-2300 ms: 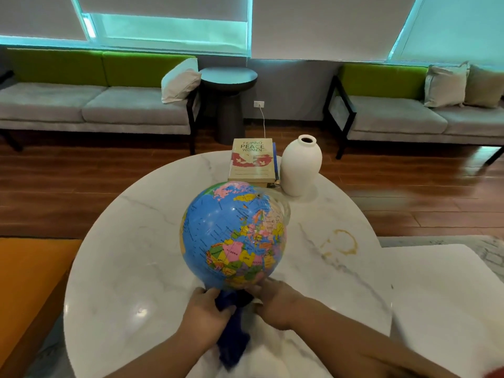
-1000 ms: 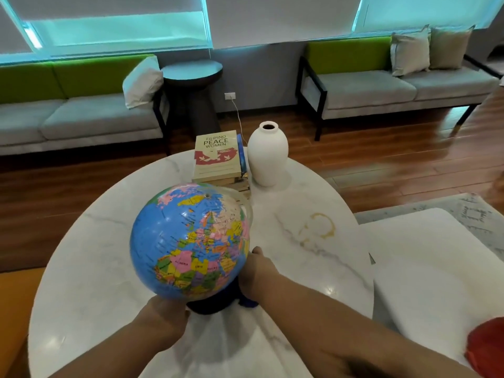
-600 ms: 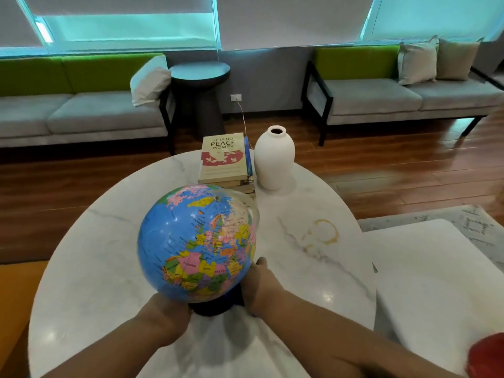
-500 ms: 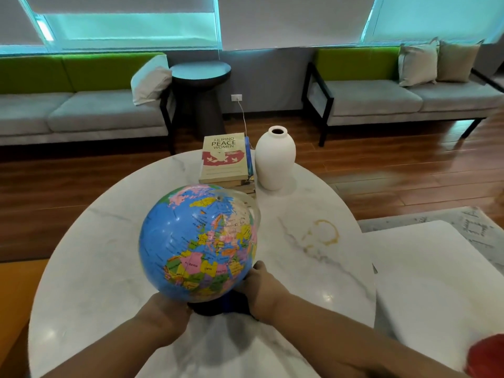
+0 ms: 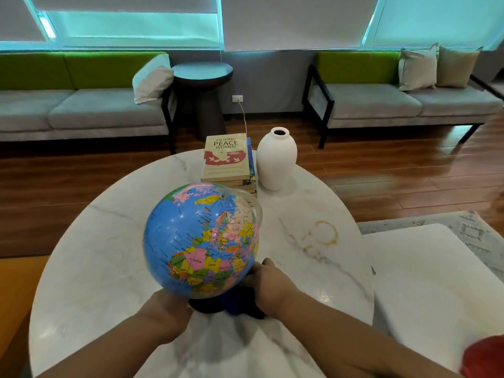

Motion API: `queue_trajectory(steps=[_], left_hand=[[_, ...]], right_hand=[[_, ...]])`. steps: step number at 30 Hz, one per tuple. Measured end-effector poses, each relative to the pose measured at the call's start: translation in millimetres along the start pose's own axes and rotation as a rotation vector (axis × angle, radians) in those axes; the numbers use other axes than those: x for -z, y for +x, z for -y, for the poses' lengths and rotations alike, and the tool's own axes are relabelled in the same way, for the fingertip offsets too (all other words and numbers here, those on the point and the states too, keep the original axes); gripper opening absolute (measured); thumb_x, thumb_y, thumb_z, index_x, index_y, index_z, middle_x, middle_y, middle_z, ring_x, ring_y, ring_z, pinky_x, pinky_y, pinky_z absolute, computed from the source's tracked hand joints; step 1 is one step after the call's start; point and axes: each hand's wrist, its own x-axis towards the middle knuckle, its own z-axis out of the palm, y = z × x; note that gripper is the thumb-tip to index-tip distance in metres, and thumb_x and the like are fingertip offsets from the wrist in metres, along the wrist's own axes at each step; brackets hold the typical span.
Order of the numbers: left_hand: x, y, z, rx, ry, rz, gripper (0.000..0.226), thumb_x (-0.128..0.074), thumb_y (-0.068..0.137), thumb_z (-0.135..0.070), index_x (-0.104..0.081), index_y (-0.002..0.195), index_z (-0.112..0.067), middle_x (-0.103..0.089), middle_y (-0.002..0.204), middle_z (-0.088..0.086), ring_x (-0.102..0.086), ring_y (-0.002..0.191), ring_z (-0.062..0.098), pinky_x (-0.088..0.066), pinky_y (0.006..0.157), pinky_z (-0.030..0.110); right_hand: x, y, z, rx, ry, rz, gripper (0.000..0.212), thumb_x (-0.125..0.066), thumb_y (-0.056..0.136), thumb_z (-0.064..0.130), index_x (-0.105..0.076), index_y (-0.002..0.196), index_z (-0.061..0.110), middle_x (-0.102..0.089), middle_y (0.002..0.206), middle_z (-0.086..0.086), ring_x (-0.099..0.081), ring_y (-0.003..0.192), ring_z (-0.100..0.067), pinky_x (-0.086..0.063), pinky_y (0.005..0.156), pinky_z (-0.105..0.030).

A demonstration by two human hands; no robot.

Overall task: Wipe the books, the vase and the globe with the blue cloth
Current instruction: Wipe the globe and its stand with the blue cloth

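Pole axis of the globe leans right — right hand grips blue cloth.

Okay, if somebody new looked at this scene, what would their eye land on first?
The bright multicoloured globe at the near side of the round marble table dominates, with the left hand under it and the right hand holding the blue cloth at its dark base. At the table's far edge a white vase stands right of the stacked books; a yellowish ring stain marks the marble right of the globe.
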Motion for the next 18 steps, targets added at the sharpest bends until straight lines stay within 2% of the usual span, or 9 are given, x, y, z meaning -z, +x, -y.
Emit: queue_trajectory(steps=[2,4,6,8,9,12,15,18], left_hand=[[2.0,-1.7,0.1,0.001,-0.023,-0.014,0.042,-0.04,0.095,-0.036,-0.041,0.137,-0.031,-0.049,0.14,-0.005,-0.048,0.127,0.018,-0.038,0.103,0.023],[1.7,-2.1,0.6,0.002,-0.031,-0.014,0.041,-0.041,0.095,-0.036,-0.042,0.136,-0.032,-0.05,0.14,-0.005,-0.049,0.126,0.018,-0.039,0.103,0.024],[1.1,-3.3,0.3,0.016,-0.033,-0.002,0.039,-0.041,0.095,-0.036,-0.044,0.133,-0.031,-0.052,0.137,-0.005,-0.051,0.123,0.018,-0.041,0.101,0.024],[2.1,-5.6,-1.5,0.02,-0.047,0.0,0.037,-0.041,0.095,-0.035,-0.045,0.131,-0.031,-0.053,0.134,-0.004,-0.052,0.12,0.017,-0.043,0.097,0.024],[3.6,-7.5,-2.5,0.027,-0.065,-0.002,0.036,-0.041,0.095,-0.035,-0.045,0.131,-0.03,-0.054,0.133,-0.004,-0.053,0.118,0.017,-0.043,0.096,0.023],[4.4,-10.5,-3.4,0.057,-0.11,0.005,0.037,-0.041,0.095,-0.032,-0.043,0.132,-0.03,-0.055,0.132,-0.004,-0.054,0.117,0.017,-0.043,0.094,0.023],[8.7,-15.6,-4.7,0.083,-0.157,0.008,0.038,-0.043,0.094,-0.032,-0.044,0.132,-0.031,-0.055,0.132,-0.006,-0.054,0.117,0.016,-0.043,0.095,0.023],[16.5,-18.8,-2.3,0.054,-0.3,-0.013,0.037,-0.05,0.094,-0.033,-0.049,0.131,-0.031,-0.055,0.131,-0.009,-0.053,0.118,0.014,-0.043,0.099,0.024]], right_hand=[[0.8,8.1,7.5,-0.015,-0.07,0.009,0.043,-0.04,0.094,0.027,-0.049,0.136,0.03,-0.042,0.138,-0.002,-0.038,0.108,-0.027,-0.035,0.083,-0.031],[5.2,11.3,16.3,-0.029,-0.079,0.079,0.044,-0.046,0.096,0.023,-0.044,0.14,0.027,-0.04,0.141,-0.002,-0.034,0.119,-0.035,-0.034,0.089,-0.034],[-5.4,5.1,15.3,0.047,0.001,0.113,0.044,-0.048,0.097,0.021,-0.046,0.14,0.027,-0.038,0.145,-0.003,-0.034,0.123,-0.035,-0.035,0.096,-0.035],[-11.2,-6.9,8.7,0.026,0.113,0.141,0.041,-0.05,0.096,0.012,-0.056,0.133,0.029,-0.037,0.144,-0.006,-0.034,0.126,-0.033,-0.036,0.101,-0.037],[-10.6,-11.3,5.1,0.014,0.128,0.127,0.041,-0.051,0.094,0.008,-0.059,0.128,0.029,-0.037,0.143,-0.008,-0.035,0.127,-0.03,-0.036,0.102,-0.036],[-6.3,-17.2,-7.1,-0.169,0.136,0.139,0.039,-0.05,0.092,0.006,-0.063,0.122,0.027,-0.04,0.135,-0.013,-0.04,0.119,-0.031,-0.039,0.095,-0.034],[1.2,-17.9,-14.0,-0.211,0.161,0.074,0.041,-0.049,0.086,0.01,-0.066,0.118,0.029,-0.047,0.129,-0.004,-0.045,0.111,-0.029,-0.039,0.092,-0.029],[10.8,-21.8,-18.0,-0.267,0.175,-0.016,0.041,-0.047,0.082,0.005,-0.071,0.11,0.023,-0.053,0.124,0.004,-0.048,0.105,-0.028,-0.04,0.087,-0.024]])
